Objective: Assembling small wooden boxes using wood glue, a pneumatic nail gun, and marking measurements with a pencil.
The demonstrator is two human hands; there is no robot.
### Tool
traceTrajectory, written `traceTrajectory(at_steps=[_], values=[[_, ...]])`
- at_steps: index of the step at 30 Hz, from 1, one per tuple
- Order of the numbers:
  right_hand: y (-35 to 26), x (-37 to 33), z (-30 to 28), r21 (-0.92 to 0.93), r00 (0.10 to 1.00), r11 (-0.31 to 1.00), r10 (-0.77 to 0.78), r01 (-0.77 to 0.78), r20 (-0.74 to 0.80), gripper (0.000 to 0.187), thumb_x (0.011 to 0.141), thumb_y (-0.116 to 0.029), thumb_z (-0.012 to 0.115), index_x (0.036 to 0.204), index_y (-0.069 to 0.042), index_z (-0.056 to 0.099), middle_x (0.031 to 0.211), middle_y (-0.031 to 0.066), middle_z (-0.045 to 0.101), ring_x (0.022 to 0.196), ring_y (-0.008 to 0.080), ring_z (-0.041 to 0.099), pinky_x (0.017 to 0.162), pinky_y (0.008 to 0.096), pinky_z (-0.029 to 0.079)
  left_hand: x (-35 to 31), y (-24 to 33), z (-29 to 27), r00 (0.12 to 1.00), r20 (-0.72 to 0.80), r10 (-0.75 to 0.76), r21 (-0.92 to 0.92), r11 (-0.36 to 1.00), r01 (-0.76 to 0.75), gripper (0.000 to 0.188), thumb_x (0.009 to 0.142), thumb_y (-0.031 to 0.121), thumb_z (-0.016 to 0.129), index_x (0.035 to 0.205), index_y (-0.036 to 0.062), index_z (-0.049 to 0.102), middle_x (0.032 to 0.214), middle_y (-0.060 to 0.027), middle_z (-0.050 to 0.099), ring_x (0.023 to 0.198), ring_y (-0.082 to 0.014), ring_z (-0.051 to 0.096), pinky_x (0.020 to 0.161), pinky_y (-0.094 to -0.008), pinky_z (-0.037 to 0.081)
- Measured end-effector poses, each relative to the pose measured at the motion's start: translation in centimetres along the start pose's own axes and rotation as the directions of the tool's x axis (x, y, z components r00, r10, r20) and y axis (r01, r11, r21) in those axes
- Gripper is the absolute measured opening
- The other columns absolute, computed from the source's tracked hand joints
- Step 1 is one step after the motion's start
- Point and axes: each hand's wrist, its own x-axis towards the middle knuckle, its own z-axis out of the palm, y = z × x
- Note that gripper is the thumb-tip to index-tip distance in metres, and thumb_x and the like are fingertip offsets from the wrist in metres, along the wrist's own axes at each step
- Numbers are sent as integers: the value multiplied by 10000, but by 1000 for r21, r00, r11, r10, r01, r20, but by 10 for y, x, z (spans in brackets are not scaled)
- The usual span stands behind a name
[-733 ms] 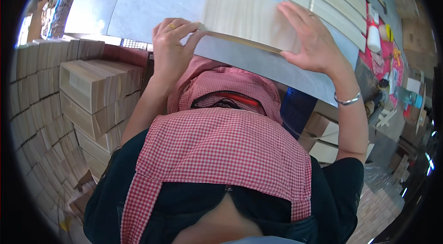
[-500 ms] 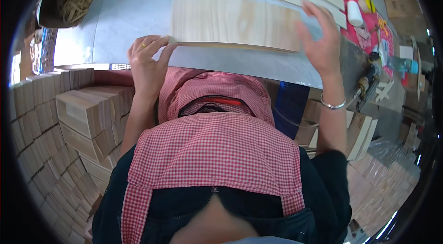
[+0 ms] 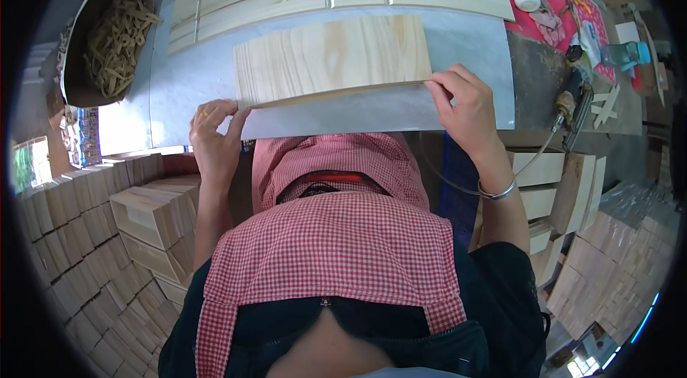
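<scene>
Between both hands (image 3: 215, 136) (image 3: 465, 102), board (image 3: 333, 56) edges

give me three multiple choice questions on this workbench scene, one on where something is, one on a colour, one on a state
1. Where is the container of rubber bands?
A. at the far left of the table
B. on the red mat
C. under the board

2. What colour is the checked apron?
A. blue and white
B. red and white
C. green and white

3. How is the flat wooden board held?
A. by the left hand alone
B. lying untouched
C. by both hands, one at each near corner

Answers: 1 A, the container sits beside the table top's left edge. 2 B, the checks are red and white. 3 C, the left hand pinches the near left corner and the right hand the near right corner.
</scene>
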Motion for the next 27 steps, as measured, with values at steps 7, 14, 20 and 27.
traceTrajectory(at_steps=[7,14,20,27], values=[[19,8,-4,39,993,992,-120,119,20,52,830,29,689,877,9,688,764,39,620,617,148,506,574,278,417,3,0,-6,999,10,43,18,999,-44,129,800,104,793,891,24,749,963,-70,731,979,-212,641,966,-371,443],[34,21,-2,461,984,870,165,-177,67,49,886,-7,650,889,23,689,772,39,648,599,125,512,547,265,412,31,55,-31,979,177,102,361,918,-161,235,806,94,771,1034,68,721,1153,-81,698,1077,-231,624,1008,-383,431],[40,49,10,514,902,743,317,-429,294,96,911,-43,651,882,44,675,741,48,647,560,124,509,530,258,417,66,134,45,697,373,612,-92,772,-629,496,700,328,877,1060,104,619,1468,-176,449,1326,-373,438,1106,-508,339],[42,27,0,554,790,582,299,-595,535,134,908,-66,661,858,58,662,675,55,622,537,135,506,528,266,422,80,144,100,611,409,678,-109,701,-704,508,672,335,887,974,76,570,1436,-184,458,1288,-385,453,1101,-503,324]])
